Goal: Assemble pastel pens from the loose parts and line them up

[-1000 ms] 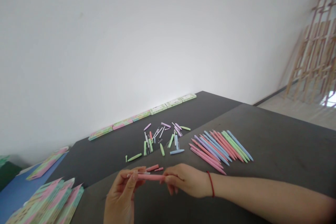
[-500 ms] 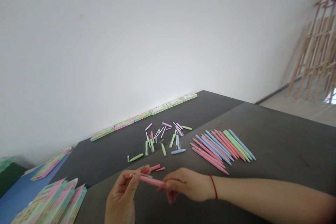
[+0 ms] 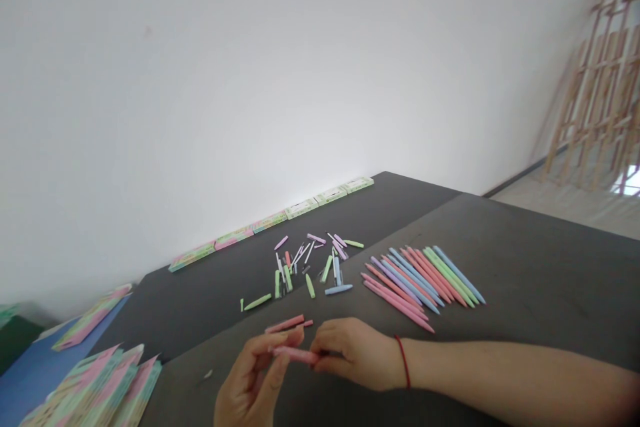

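"Pink plastic pen tube (image 3: 299,353), right between two hands! Who has which end?"

"The left hand (image 3: 253,380) pinches one end with its thumb and fingers. The right hand (image 3: 355,353) pinches the other end. A thin red string band (image 3: 404,361) goes around that wrist."

"Where is the tube?"

"Over the near side of the flat black table (image 3: 525,267). A coral-pink plastic tube (image 3: 284,325) and a short pink plastic piece (image 3: 308,323) lie just past the left fingers."

"What is by the white wall (image 3: 300,80)?"

"Flat green-and-white boxes (image 3: 301,207) and flat pink-and-green packs (image 3: 233,237), all in one line. I can't tell what is inside."

"And on the left?"

"A pile of pink, green and tan packs (image 3: 120,387). I can't see into those."

"What about the pens?"

"Pink, purple, blue and green plastic pens (image 3: 411,286) lie side by side, right of the hands. Small green plastic pen parts (image 3: 310,285) and thin white sticks (image 3: 309,252) lie scattered farther off."
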A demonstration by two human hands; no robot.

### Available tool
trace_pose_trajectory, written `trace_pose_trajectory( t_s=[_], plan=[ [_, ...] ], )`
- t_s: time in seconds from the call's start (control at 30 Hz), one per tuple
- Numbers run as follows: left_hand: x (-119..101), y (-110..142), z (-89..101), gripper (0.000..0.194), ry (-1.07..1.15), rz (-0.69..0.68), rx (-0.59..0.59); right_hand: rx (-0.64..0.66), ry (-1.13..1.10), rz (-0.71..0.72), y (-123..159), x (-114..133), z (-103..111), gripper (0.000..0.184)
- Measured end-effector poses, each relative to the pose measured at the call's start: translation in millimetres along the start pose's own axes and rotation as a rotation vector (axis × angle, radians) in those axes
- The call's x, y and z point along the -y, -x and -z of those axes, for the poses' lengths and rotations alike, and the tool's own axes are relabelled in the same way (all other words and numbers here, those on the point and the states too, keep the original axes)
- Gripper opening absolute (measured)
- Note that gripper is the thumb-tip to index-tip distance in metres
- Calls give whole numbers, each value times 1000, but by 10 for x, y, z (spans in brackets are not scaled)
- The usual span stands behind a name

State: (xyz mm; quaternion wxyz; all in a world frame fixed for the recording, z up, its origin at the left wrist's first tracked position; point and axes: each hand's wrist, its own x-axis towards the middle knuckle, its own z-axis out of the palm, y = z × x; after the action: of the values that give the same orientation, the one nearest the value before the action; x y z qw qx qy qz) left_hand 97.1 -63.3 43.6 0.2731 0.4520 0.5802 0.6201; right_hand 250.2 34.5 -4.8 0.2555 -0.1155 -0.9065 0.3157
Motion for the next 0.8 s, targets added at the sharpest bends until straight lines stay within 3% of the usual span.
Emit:
trace_pose_trajectory(
  t_s=[0.13,0.37,0.6,0.8],
  plan=[
    [-49,81,-68,29,-10,-22,-34,13,-15,21,0,-11,-6,28],
    [-67,70,-65,21,-91,-49,-20,96,-16,74,-1,22,32,25],
    [-50,24,-7,21,-65,22,-8,17,86,-115,6,-46,-7,35],
    [-23,-58,47,26,-23,48,9,125,-208,-13,3,-6,31,28]
  ],
)
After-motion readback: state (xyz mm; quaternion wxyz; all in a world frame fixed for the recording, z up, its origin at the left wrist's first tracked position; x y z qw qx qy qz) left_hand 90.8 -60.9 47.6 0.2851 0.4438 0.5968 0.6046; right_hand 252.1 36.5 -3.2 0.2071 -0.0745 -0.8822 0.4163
